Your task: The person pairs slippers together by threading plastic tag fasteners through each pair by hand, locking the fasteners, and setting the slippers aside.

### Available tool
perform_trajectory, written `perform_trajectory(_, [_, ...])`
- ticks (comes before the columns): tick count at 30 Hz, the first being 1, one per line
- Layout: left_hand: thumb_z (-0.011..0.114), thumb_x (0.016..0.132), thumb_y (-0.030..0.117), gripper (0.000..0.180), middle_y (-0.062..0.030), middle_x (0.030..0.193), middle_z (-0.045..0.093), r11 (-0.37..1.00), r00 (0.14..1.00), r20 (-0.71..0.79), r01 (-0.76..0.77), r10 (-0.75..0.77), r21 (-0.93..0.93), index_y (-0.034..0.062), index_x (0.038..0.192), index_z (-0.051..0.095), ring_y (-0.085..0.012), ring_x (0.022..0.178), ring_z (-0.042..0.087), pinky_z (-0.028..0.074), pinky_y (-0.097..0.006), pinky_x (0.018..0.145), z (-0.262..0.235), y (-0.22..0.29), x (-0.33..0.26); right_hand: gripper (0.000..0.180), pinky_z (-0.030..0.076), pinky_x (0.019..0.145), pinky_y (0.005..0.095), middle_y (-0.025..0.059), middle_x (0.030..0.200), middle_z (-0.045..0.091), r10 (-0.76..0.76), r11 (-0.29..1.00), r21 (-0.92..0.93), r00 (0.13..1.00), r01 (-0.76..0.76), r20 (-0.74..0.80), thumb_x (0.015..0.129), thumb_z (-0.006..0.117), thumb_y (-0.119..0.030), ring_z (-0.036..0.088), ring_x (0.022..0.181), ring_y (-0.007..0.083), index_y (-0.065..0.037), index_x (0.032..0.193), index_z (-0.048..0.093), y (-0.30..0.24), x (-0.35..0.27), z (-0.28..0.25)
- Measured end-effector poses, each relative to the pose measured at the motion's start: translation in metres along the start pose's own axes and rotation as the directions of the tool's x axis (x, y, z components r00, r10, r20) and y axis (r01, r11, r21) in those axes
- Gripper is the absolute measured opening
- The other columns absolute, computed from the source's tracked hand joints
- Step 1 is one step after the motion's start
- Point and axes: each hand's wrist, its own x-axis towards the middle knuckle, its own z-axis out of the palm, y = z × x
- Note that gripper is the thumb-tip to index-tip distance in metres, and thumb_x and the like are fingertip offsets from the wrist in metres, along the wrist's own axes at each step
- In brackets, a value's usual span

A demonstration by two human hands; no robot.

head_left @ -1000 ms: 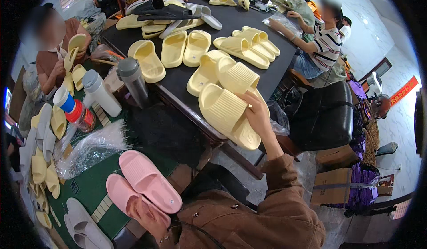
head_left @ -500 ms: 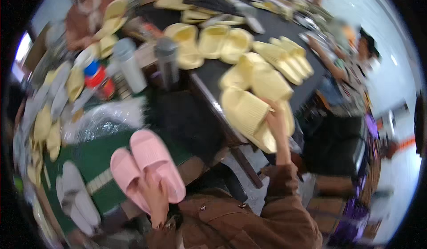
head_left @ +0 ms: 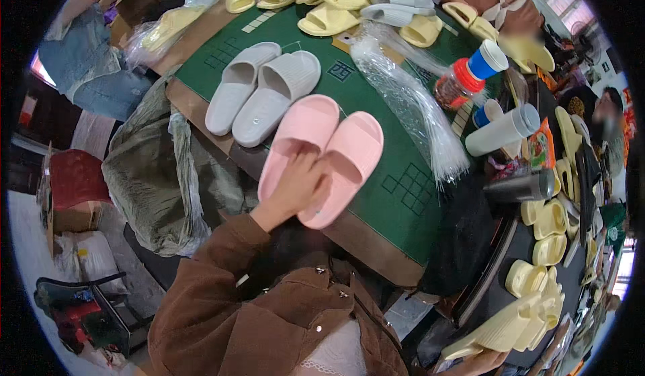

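Observation:
My left hand [head_left: 299,181] grips a pair of pink slippers [head_left: 363,144] side by side, its fingers reaching into their openings. The pair is over the near edge of a green table mat [head_left: 396,208]. Beside it, a pair of grey slippers [head_left: 289,80] rests on the mat. At the lower right edge, my right hand [head_left: 480,362] is partly visible against a yellow slipper [head_left: 494,329], apparently holding it; most of its fingers are hidden. More yellow slippers [head_left: 527,278] lie just beyond on a dark table.
Clear plastic bags [head_left: 410,100] lie across the mat. To their right stand a red-lidded jar [head_left: 460,84] with a blue-and-white cup, a white bottle [head_left: 504,131] and a grey tumbler [head_left: 521,186]. Far across, a person [head_left: 497,3] handles yellow slippers. A draped grey-green cloth [head_left: 154,168] hangs at left.
The view has swung left, putting the pink slippers near the middle and the yellow ones at lower right. My left hand keeps its grip on the pink pair, now beside the grey pair.

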Motion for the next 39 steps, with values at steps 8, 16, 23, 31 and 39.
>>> perform_trajectory(8, [0.065,0.077,0.018,0.041,-0.0192,0.111,0.052,0.989,0.993,-0.112,-0.005,0.022,0.149,0.0002,0.112,0.055,-0.0358,0.112,0.047,0.027,-0.049,0.106,-0.017,-0.008,0.028,0.03,0.05,0.075,0.0268,0.0105,0.101,0.063,0.06,0.987,0.139,0.981,-0.086,0.182,0.09,0.046,-0.003,0.061,0.086,0.0158,0.009,0.116,0.056,-0.026,-0.029,0.027])
perform_trajectory(16, [0.059,0.078,0.016,0.02,-0.0162,0.11,0.056,0.946,0.989,-0.116,-0.047,0.089,0.32,0.0009,0.091,0.063,-0.0341,0.11,0.049,0.024,-0.05,0.107,-0.017,-0.027,0.04,0.028,0.051,0.074,0.0257,0.0112,0.103,0.065,0.07,0.958,0.227,0.914,-0.173,0.4,0.091,0.044,-0.001,0.063,0.086,0.0146,0.011,0.114,0.057,-0.068,-0.003,0.091])
perform_trajectory(23, [0.055,0.08,0.011,0.024,-0.0137,0.117,0.057,0.918,0.933,0.032,0.346,-0.358,0.196,0.006,0.1,0.065,-0.0324,0.115,0.05,0.031,-0.047,0.103,-0.035,-0.118,0.073,0.04,0.024,0.047,0.0157,-0.0086,0.07,0.042,0.189,0.89,0.288,0.861,-0.353,0.472,0.094,0.04,-0.003,0.031,0.055,0.0,0.002,0.133,0.046,-0.033,0.013,0.172])
perform_trajectory(31, [0.057,0.082,0.008,0.034,-0.0198,0.128,0.049,0.808,0.964,-0.265,0.176,-0.026,0.563,0.0079,0.116,0.062,-0.04,0.122,0.042,0.032,-0.049,0.104,-0.075,-0.094,0.067,0.046,0.038,0.07,0.0174,0.0056,0.121,0.054,0.004,0.991,0.117,0.901,-0.061,0.434,0.09,0.048,-0.005,0.044,0.079,0.0039,-0.005,0.136,0.045,-0.002,0.01,0.166])
perform_trajectory(39, [0.061,0.078,0.003,0.037,-0.0173,0.128,0.049,0.982,0.988,-0.074,-0.145,0.136,-0.121,0.0044,0.115,0.06,-0.0364,0.119,0.046,0.039,-0.042,0.098,-0.021,0.07,0.025,0.022,0.023,0.053,0.019,-0.0054,0.07,0.037,0.135,0.745,0.627,0.972,-0.227,0.193,0.097,0.043,-0.006,0.028,0.058,0.0033,-0.001,0.115,0.054,-0.003,-0.008,0.073])
